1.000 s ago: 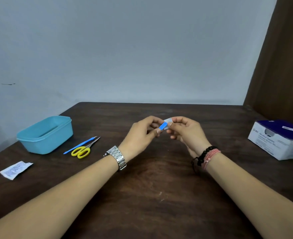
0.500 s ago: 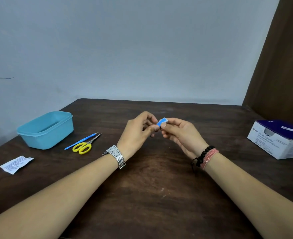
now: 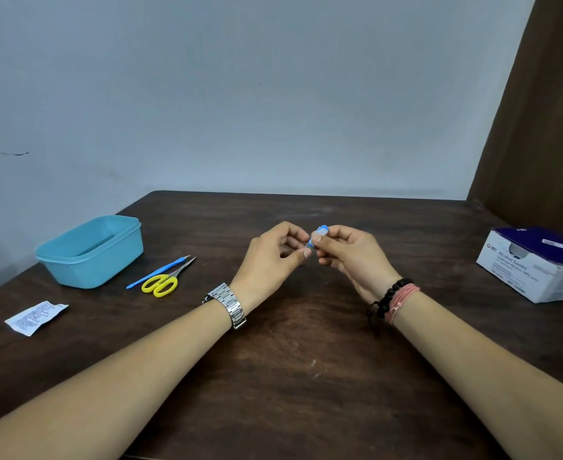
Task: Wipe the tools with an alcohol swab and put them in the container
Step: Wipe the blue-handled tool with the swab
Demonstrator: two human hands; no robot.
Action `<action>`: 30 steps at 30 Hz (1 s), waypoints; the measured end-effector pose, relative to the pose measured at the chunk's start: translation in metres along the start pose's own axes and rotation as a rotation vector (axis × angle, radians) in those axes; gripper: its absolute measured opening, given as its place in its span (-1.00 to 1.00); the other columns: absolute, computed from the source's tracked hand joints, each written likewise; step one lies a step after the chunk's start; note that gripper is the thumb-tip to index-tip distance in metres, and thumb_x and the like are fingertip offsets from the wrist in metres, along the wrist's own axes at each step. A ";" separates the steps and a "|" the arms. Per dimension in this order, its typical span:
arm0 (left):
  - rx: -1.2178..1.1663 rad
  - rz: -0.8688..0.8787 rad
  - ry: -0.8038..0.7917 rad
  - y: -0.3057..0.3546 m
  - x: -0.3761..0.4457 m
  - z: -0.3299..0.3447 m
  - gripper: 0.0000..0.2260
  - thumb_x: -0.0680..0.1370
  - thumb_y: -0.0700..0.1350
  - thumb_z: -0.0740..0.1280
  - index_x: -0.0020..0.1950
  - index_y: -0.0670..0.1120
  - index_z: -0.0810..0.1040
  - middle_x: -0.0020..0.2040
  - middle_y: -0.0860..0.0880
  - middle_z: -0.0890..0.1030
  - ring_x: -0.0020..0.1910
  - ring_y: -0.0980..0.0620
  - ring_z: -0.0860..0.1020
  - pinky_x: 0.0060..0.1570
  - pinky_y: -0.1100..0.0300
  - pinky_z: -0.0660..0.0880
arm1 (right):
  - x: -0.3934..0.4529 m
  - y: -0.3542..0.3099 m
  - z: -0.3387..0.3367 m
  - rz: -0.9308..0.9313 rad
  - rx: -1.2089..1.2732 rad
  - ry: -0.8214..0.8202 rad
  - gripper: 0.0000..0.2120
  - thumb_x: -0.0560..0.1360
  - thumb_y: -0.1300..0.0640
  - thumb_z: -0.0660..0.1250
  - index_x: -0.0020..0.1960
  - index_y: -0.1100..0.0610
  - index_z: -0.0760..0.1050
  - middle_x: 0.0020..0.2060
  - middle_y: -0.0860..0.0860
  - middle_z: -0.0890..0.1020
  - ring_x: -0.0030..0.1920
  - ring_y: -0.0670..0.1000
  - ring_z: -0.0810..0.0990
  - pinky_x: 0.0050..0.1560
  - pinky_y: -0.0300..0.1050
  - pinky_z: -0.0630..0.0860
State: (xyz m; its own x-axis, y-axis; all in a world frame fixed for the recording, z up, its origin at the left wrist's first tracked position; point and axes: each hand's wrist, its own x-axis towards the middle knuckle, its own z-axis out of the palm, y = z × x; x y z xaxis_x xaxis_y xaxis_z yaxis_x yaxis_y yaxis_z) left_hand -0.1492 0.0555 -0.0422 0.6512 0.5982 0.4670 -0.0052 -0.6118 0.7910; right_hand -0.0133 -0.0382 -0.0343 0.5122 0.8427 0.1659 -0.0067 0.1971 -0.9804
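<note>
1. Both forearms reach forward over the dark wooden worktop (image 3: 306, 376) and converge, so the two hands meet above its middle, raised off the surface.
2. The left hand (image 3: 273, 257) is turned palm inward with its fingers curled; its thumb tip and forefinger close in a narrow pinch grip on the lower end of a small blue-and-white swab packet (image 3: 316, 237). A metal watch (image 3: 228, 303) sits on that wrist.
3. The right hand (image 3: 353, 257) faces it, fingers curled, thumb on the near side; its grip pinches the upper end of the same packet. Black beads and a pink cord bracelet (image 3: 394, 300) circle that wrist.
4. The packet stands roughly upright between the two sets of fingertips; whether it is torn cannot be told.
5. The tools lie on the worktop to the left, well apart from the hands: yellow-handled scissors (image 3: 165, 280) and a thin blue tool (image 3: 157, 272) just beside them, both angled toward the far right.
6. The light blue container (image 3: 89, 252) stands further left, near the tools, with its top uncovered.
7. A white printed wrapper (image 3: 36, 317) lies flat near the left edge.
8. A box labelled alcohol swabs (image 3: 535, 265) sits at the right edge.
</note>
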 end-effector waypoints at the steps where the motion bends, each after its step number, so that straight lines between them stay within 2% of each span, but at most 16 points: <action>1: -0.010 -0.003 -0.011 0.000 0.000 0.000 -0.86 0.54 -0.21 0.43 0.02 -0.01 0.55 -0.11 -0.02 0.67 -0.17 0.06 0.68 -0.09 0.26 0.59 | 0.000 -0.001 -0.001 -0.010 0.006 0.012 -0.96 0.51 0.23 0.42 -0.12 0.16 0.63 -0.32 0.01 0.64 -0.28 -0.10 0.58 -0.21 -0.24 0.55; 7: -0.039 -0.013 0.002 -0.001 0.000 0.003 -0.86 0.53 -0.21 0.43 0.06 -0.09 0.55 -0.13 -0.04 0.67 -0.19 0.07 0.69 -0.06 0.19 0.62 | 0.002 -0.001 -0.002 -0.021 0.030 0.015 -0.95 0.51 0.22 0.41 -0.09 0.19 0.64 -0.31 0.00 0.64 -0.29 -0.12 0.58 -0.21 -0.25 0.55; 13: -0.061 -0.034 -0.007 -0.001 -0.001 0.002 -0.86 0.53 -0.21 0.43 0.06 -0.10 0.54 -0.12 -0.07 0.68 -0.19 0.05 0.69 -0.17 0.31 0.54 | 0.003 -0.001 -0.003 -0.011 0.033 0.029 -0.92 0.50 0.20 0.42 -0.06 0.21 0.66 -0.23 0.05 0.65 -0.28 -0.12 0.57 -0.21 -0.25 0.54; 16: -0.059 -0.030 -0.006 0.001 -0.001 0.003 -0.84 0.53 -0.21 0.44 0.07 -0.13 0.53 -0.12 -0.10 0.68 -0.20 0.06 0.69 -0.18 0.32 0.54 | 0.003 -0.002 -0.006 -0.026 0.051 0.037 -0.89 0.51 0.20 0.42 -0.01 0.22 0.66 -0.26 0.03 0.65 -0.29 -0.13 0.57 -0.20 -0.25 0.55; 22: -0.067 -0.036 0.017 -0.001 -0.001 0.001 -0.83 0.52 -0.24 0.45 0.06 -0.15 0.52 -0.15 -0.09 0.69 -0.23 0.07 0.69 -0.18 0.32 0.55 | 0.002 0.002 0.000 0.006 -0.012 -0.033 -0.95 0.52 0.27 0.40 -0.06 0.22 0.64 -0.33 -0.09 0.67 -0.32 -0.15 0.55 -0.27 -0.28 0.52; 27: -0.056 -0.032 -0.007 0.001 0.000 0.002 -0.84 0.52 -0.20 0.45 0.03 -0.12 0.52 -0.15 -0.07 0.69 -0.22 0.08 0.69 -0.20 0.35 0.52 | 0.004 -0.005 -0.007 -0.018 0.023 0.023 -0.95 0.51 0.23 0.41 -0.10 0.19 0.65 -0.14 0.09 0.67 -0.29 -0.13 0.56 -0.24 -0.26 0.54; 30: -0.044 -0.033 -0.007 0.000 -0.001 0.002 -0.84 0.52 -0.20 0.46 0.02 -0.09 0.51 -0.17 -0.04 0.68 -0.22 0.08 0.69 -0.20 0.34 0.51 | 0.002 -0.003 -0.005 -0.006 0.020 0.000 -0.97 0.51 0.25 0.41 -0.09 0.21 0.62 -0.21 0.08 0.64 -0.31 -0.12 0.55 -0.25 -0.27 0.53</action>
State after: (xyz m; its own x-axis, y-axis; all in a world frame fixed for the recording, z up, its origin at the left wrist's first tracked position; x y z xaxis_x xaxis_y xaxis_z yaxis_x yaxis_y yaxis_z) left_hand -0.1485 0.0545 -0.0435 0.6571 0.6138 0.4375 -0.0170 -0.5682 0.8227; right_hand -0.0083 -0.0396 -0.0314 0.5122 0.8415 0.1718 -0.0210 0.2122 -0.9770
